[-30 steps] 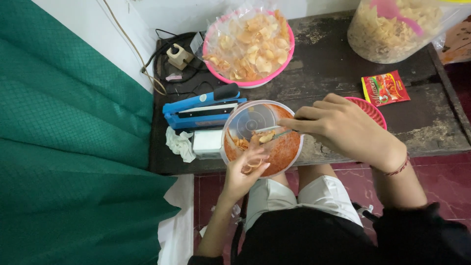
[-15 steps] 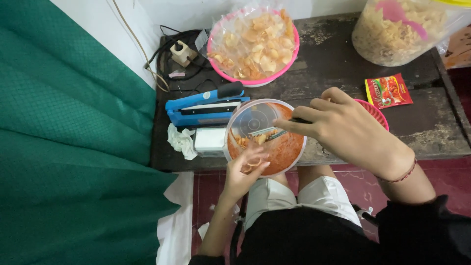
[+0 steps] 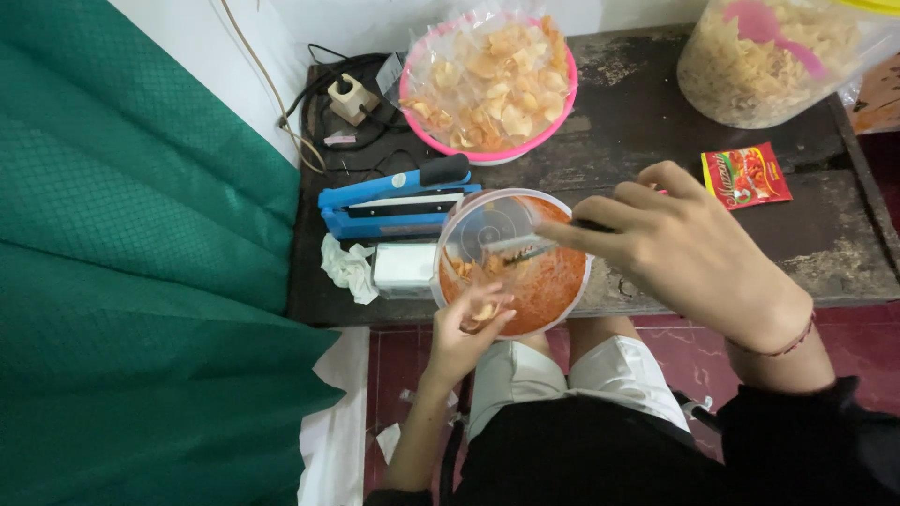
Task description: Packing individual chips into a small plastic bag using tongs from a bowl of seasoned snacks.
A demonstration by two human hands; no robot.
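A clear plastic tub with orange-red seasoned chips stands at the front edge of a dark wooden table. My right hand reaches over the tub's right rim, its fingers closed on a thin dark utensil that dips into the chips. My left hand grips the tub's near rim from below, with a few chips at its fingertips.
A pink bowl lined with a bag of pale chips sits behind the tub. A blue heat sealer lies to the left, a white box and a crumpled tissue beside it. A large chip bag and a red sachet lie right. Green cloth hangs left.
My right hand has shifted slightly right and up over the tub with the utensil. My left hand stays at the near rim.
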